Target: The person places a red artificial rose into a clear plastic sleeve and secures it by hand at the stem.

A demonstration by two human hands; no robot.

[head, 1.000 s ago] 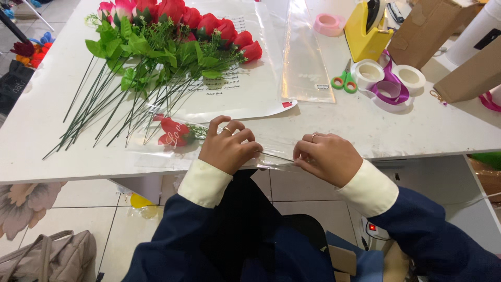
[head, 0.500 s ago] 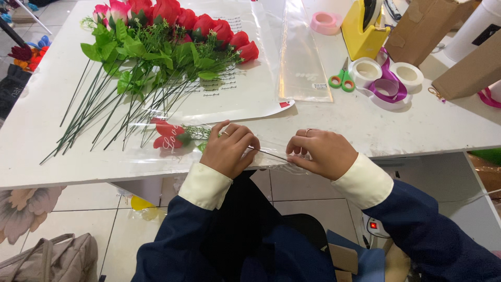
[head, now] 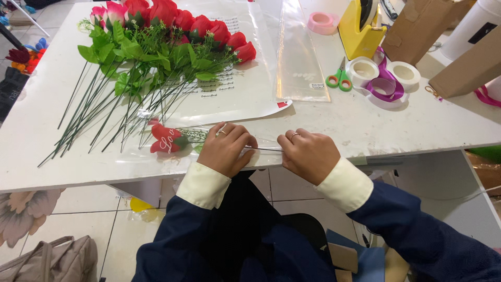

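Note:
A single red artificial rose (head: 166,140) with a heart-shaped tag lies on the white table (head: 407,125) inside a clear plastic sleeve (head: 203,137), its bloom pointing left. My left hand (head: 225,149) presses down on the sleeve over the stem just right of the bloom. My right hand (head: 308,154) pinches the thin wire stem (head: 263,149) and the sleeve's end at the table's front edge. Both wear rings and cream cuffs under dark blue sleeves.
A bunch of red and pink artificial roses (head: 167,21) with long green stems lies at the back left on a clear printed sheet. Further right: an empty clear sleeve (head: 300,57), green-handled scissors (head: 339,78), tape rolls (head: 365,70), purple ribbon, a yellow tape dispenser (head: 360,28), cardboard boxes.
The view has shifted slightly. Both hands stay on the sleeved rose at the table edge; the fingers have adjusted a little along the stem.

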